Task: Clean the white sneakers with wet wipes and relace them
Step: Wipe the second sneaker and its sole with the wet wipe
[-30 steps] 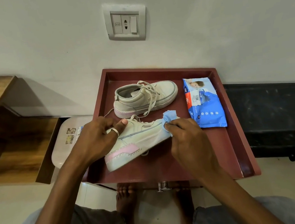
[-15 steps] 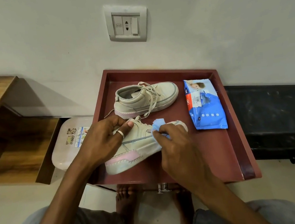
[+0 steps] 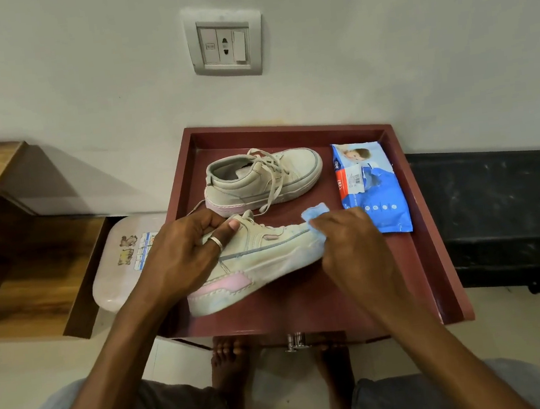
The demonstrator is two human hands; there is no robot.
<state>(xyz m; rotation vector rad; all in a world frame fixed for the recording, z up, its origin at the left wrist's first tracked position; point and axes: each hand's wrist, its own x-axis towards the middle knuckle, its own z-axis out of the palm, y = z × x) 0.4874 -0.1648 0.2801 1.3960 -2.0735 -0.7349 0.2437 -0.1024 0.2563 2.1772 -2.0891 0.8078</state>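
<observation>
Gripping near sneaker [image 3: 261, 259], left hand [image 3: 180, 258], right hand [image 3: 354, 248] pinching wipe [image 3: 315, 211] at toe, bare tray [image 3: 290, 306] alongside

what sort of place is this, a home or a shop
Probably a room in a home. A wall switch and socket plate sits above a small red tray-top table, a wooden shelf unit stands at the left, and the person's bare feet show below the table.

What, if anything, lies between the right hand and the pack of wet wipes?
Nothing visible does. The right hand, holding a blue wipe at the toe of the near sneaker, is directly beside the pack on the tray.
</observation>
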